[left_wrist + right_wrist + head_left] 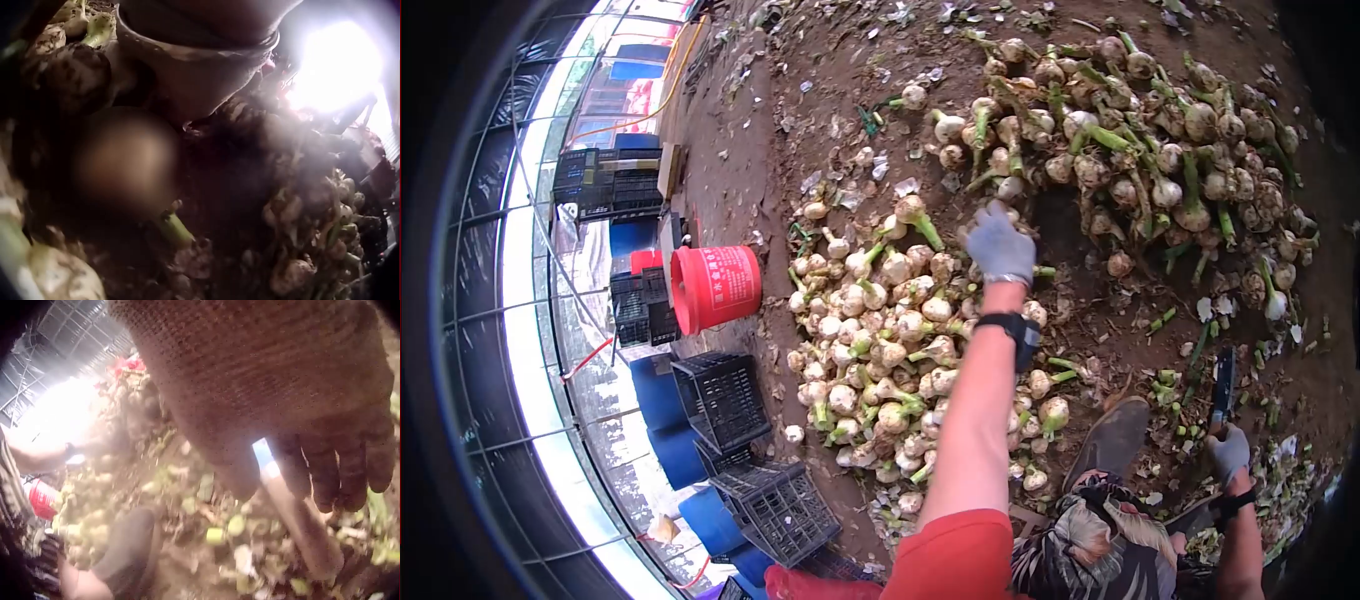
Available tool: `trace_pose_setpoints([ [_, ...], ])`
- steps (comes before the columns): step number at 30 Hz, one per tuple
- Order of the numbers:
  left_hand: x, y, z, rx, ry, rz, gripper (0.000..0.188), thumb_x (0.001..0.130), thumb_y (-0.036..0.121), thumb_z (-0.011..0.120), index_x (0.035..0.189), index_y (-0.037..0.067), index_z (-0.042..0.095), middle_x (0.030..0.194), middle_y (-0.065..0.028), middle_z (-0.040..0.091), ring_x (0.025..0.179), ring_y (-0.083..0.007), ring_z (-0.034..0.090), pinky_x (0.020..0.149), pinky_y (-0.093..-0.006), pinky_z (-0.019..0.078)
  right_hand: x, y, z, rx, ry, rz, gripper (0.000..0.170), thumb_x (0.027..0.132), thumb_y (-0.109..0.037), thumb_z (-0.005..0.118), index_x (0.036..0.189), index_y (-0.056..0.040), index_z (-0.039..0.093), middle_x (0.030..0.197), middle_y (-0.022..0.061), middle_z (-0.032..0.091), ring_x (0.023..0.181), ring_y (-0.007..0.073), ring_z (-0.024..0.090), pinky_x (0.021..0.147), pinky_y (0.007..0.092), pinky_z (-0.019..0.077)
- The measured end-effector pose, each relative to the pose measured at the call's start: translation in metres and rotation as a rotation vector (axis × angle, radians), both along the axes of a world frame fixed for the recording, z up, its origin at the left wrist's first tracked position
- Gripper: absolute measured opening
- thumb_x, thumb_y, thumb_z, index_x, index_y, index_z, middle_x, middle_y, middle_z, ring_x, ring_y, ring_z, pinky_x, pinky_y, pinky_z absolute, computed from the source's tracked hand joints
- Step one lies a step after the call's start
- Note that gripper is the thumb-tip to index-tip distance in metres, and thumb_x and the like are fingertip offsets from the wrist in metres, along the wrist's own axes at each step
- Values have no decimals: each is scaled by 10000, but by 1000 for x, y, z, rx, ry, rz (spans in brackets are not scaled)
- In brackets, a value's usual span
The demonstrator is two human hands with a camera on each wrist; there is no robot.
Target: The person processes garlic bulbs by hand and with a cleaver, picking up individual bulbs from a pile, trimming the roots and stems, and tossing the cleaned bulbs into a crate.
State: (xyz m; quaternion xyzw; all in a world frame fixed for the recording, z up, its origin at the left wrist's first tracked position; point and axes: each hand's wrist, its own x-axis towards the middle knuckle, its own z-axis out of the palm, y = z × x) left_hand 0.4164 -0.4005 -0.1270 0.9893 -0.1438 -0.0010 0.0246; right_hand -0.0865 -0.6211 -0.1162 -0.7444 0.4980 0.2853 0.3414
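My left hand (1002, 248), in a pale grey glove, reaches between two piles of garlic. Its fingers point at a garlic bulb (1010, 188) on the edge of the far pile, and the palm side is hidden. Under the wrist, a blurred bulb (125, 159) with a green stem stub lies close to the left wrist camera. Low on the right, my gloved right hand (1228, 453) grips a knife (1223, 385) by its wooden handle (306, 537), the blade pointing away from me. Trimmed garlic bulbs (880, 350) with short stems form the near pile.
Untrimmed garlic (1140, 150) with longer stems is heaped at the upper right. Cut stem pieces (1165, 390) and peel litter the soil by my shoe (1112, 440). A red bucket (718, 288), black crates (720, 400) and blue barrels (675, 450) stand along the left.
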Motion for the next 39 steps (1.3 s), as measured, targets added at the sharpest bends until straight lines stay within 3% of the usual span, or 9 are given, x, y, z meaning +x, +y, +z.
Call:
trace_pose_setpoints([
  [5, -97, -20, 19, -576, 59, -269, 560, 730, 4, 549, 1289, 13, 525, 1241, -206, 560, 1086, -347, 557, 945, -438, 444, -38, 26, -35, -228, -14, -70, 263, 784, -139, 741, 977, -7, 621, 891, 145, 685, 826, 290, 668, 760, 378, 504],
  [12, -219, -66, -16, -248, 495, -677, 572, 788, 53, 650, 1334, 83, 485, 1197, -156, 580, 947, -332, 656, 794, -397, 516, -47, 25, -76, -338, -124, -124, 340, 782, -89, 687, 1102, 3, 617, 1024, 165, 685, 929, 335, 654, 842, 416, 485],
  [16, -235, -52, -32, -506, 771, -241, 437, 816, 85, 626, 1233, 29, 509, 1132, -229, 623, 1010, -416, 637, 858, -472, 504, -93, 4, -111, -165, -277, -310, 265, 762, -75, 620, 1016, -1, 630, 776, 75, 651, 741, 244, 644, 718, 379, 509],
  [23, -241, -30, -12, -1102, 915, -111, 413, 779, 53, 660, 1174, -30, 572, 1075, -182, 675, 1006, -256, 658, 896, -383, 519, 4, 74, 18, 328, -709, -881, 106, 901, -187, 610, 929, -87, 632, 662, -41, 524, 505, 75, 472, 459, 243, 364],
  [26, -252, -18, -17, -986, 1016, -268, 505, 774, 119, 675, 1227, -78, 567, 1112, -247, 659, 1039, -369, 645, 927, -397, 513, 67, 74, 66, 335, -673, -658, 171, 902, -183, 635, 1011, -56, 670, 802, -31, 596, 687, 64, 534, 577, 251, 424],
  [27, -288, -29, -36, -869, 738, -356, 474, 769, 109, 660, 1197, -79, 578, 1122, -243, 654, 1034, -360, 647, 926, -376, 513, 62, 69, 86, 471, -745, -885, 243, 870, -178, 665, 1043, -8, 673, 859, -4, 655, 727, 99, 567, 652, 282, 475],
  [28, -252, -23, 34, -900, 1084, -234, 427, 775, 75, 634, 1175, -68, 588, 1123, -223, 665, 1046, -325, 656, 940, -369, 508, 77, 64, 58, 264, -695, -497, 297, 819, -161, 687, 1059, 14, 673, 912, 49, 704, 807, 139, 636, 723, 327, 522],
  [34, -266, -11, 37, -1044, 1289, -191, 244, 852, -66, 595, 1084, -35, 663, 937, -92, 711, 842, -163, 672, 744, -317, 543, 94, 60, 78, -96, -715, 148, 282, 761, -132, 662, 1037, -84, 691, 901, 153, 693, 839, 361, 675, 706, 423, 534],
  [39, -269, -5, 30, -958, 1180, -270, 287, 869, -84, 614, 1116, 41, 691, 1028, -86, 690, 916, -191, 655, 816, -333, 532, 92, 54, 83, -138, -687, 204, 181, 801, -208, 664, 962, -127, 686, 801, 113, 674, 771, 345, 673, 659, 449, 520],
])
